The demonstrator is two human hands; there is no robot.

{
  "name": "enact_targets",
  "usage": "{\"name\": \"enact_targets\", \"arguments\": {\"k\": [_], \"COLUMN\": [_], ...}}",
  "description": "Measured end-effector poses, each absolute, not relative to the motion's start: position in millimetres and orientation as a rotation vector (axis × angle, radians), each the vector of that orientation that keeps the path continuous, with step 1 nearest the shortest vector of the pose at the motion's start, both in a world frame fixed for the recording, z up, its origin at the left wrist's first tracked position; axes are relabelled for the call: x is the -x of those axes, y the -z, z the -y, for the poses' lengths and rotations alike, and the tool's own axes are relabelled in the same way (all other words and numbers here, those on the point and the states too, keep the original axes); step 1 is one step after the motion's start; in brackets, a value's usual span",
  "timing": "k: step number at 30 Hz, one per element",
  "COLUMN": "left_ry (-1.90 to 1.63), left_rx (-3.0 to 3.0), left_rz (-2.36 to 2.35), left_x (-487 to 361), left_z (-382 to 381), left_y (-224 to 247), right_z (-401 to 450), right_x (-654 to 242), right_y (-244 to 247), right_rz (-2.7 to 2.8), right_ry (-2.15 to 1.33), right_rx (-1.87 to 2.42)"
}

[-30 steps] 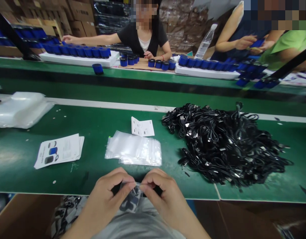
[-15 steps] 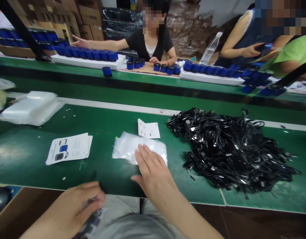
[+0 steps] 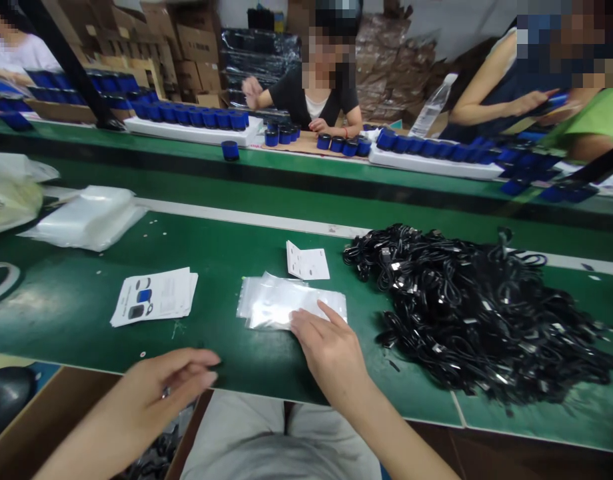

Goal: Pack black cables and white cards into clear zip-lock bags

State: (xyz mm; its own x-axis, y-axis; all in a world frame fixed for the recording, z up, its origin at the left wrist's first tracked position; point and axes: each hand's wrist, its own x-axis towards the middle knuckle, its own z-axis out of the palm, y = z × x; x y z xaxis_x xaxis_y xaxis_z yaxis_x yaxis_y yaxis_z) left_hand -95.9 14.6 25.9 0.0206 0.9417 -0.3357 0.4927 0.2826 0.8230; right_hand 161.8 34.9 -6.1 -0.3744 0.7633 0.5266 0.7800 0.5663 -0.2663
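My right hand (image 3: 334, 353) rests its fingertips on the near edge of a small stack of clear plastic bags (image 3: 271, 305), fingers partly spread. My left hand (image 3: 171, 383) hovers over the table's front edge, thumb and fingers apart, with nothing between them. Below it, an open cardboard box (image 3: 69, 407) contains dark items in clear bags (image 3: 161, 450), partly hidden by my arm. Just behind the bag stack lies a folded white leaflet (image 3: 311, 264). A pile of printed leaflets (image 3: 154, 297) sits to the left. On the right spreads a large heap of black USB cables (image 3: 451, 313).
A thick pack of clear bags (image 3: 91, 217) lies at the back left, near a white ring (image 3: 1, 283). Across the green table (image 3: 221, 247), blue-and-black round units (image 3: 230, 151) stand in rows on white trays. Co-workers sit there, beside a plastic bottle (image 3: 434, 107).
My left hand has let go of a clear bag with dark contents above the box and opened. My right hand has drawn back to the bags' near edge. The view has shifted slightly.
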Motion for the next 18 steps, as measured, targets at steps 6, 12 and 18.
{"name": "enact_targets", "arguments": {"k": [6,12,18], "left_ry": [-0.676,-0.844,-0.914], "left_rx": [-0.865,-0.667,-0.866], "left_rz": [-0.975,-1.174,-1.363], "left_x": [7,-7,16], "left_z": [-8,-9,-14], "left_y": [-19,-19,-11], "right_z": [-2,19,7], "right_x": [-159,-158,-156], "right_y": [-13,-8,-11], "right_rz": [2.159,1.499,1.225], "right_ry": [-0.156,-0.567,-1.308], "right_rx": [0.905,1.309,1.406]}}
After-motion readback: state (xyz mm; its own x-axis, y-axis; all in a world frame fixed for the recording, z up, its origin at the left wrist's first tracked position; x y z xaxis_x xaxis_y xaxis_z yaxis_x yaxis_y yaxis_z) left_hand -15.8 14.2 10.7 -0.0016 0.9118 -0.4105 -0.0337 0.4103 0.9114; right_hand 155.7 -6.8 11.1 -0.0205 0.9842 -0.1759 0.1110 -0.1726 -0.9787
